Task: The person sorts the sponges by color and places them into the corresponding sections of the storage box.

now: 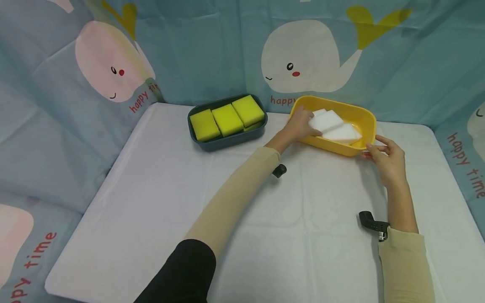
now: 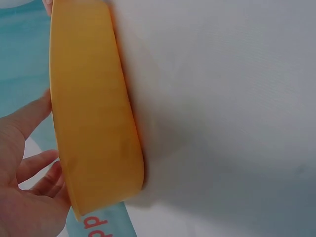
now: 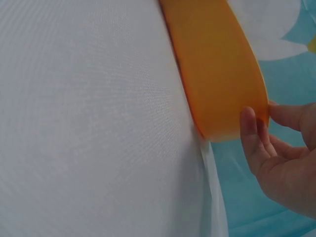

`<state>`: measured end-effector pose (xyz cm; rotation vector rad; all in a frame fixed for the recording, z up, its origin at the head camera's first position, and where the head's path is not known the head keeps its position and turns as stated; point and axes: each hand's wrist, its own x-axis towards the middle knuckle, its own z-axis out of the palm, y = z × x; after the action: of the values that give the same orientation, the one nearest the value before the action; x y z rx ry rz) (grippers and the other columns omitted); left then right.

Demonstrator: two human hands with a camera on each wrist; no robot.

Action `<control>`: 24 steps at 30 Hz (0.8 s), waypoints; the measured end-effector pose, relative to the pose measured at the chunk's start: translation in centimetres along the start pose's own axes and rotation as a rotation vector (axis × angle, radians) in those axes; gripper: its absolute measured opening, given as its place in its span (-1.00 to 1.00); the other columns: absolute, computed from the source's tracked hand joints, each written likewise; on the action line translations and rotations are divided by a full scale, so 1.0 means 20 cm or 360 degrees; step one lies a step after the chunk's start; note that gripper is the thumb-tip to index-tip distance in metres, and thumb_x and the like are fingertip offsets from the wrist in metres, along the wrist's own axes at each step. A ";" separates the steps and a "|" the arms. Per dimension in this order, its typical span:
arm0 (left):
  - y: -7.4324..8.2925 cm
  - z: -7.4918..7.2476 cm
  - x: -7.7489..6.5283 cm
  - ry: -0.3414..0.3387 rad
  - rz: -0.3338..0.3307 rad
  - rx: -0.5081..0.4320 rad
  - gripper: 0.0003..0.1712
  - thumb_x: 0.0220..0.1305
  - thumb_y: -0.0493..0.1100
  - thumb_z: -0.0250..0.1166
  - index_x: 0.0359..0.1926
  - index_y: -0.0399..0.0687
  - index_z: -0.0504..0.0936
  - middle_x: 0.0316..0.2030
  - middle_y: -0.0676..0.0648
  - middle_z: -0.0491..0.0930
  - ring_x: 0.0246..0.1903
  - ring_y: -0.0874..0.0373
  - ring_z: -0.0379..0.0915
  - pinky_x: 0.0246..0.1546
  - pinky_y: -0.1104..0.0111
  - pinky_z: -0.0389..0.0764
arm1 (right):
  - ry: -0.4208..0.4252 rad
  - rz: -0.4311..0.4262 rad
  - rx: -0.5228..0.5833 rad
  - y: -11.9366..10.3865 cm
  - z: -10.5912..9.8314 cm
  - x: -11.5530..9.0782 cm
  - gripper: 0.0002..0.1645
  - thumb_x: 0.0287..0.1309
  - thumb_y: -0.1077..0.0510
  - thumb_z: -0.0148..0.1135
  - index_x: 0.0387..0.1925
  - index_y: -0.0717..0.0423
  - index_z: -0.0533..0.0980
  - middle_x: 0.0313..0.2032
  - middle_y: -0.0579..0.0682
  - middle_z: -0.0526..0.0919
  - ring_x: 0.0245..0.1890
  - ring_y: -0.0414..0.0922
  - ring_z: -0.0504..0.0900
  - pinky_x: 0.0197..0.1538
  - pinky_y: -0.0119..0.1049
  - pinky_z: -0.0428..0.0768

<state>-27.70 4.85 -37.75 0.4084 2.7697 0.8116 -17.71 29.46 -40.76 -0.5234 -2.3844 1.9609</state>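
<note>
A yellow plastic tub [image 1: 329,147] stands at the back right of the table with several white sponges [image 1: 326,120] lying in it. My left hand [image 1: 299,124] reaches over the tub's left end; its thumb and fingers are around the left end of the white sponges, with some fingertips hidden. In the left wrist view, the fingers [image 2: 37,163] pass over the rim. My right hand [image 1: 390,162] holds the tub's right front corner, its fingertips [image 3: 248,121] against the outer wall.
Left of the yellow tub stands a dark green tub [image 1: 227,143] with several yellow sponges [image 1: 227,120] in it. A white cloth covers the table [image 1: 151,202]. A blue curtain [image 1: 197,50] with whale prints hangs right behind the tubs.
</note>
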 end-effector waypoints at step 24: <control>-0.21 -0.09 -0.28 0.0203 0.0210 -0.0389 -0.33 0.51 0.02 0.35 0.45 -0.26 0.49 0.24 -0.23 0.47 0.07 0.04 0.42 0.03 0.42 0.50 | 0.0030 0.0023 0.0096 -0.02 -0.03 0.00 -0.21 0.48 0.25 0.22 0.61 0.26 0.18 -0.28 -0.18 0.53 -0.48 -0.44 0.69 -0.25 -0.66 0.67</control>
<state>-23.72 -1.25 -37.83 0.5123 2.7322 1.2316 -17.70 29.93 -40.34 -0.5558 -2.3085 2.0174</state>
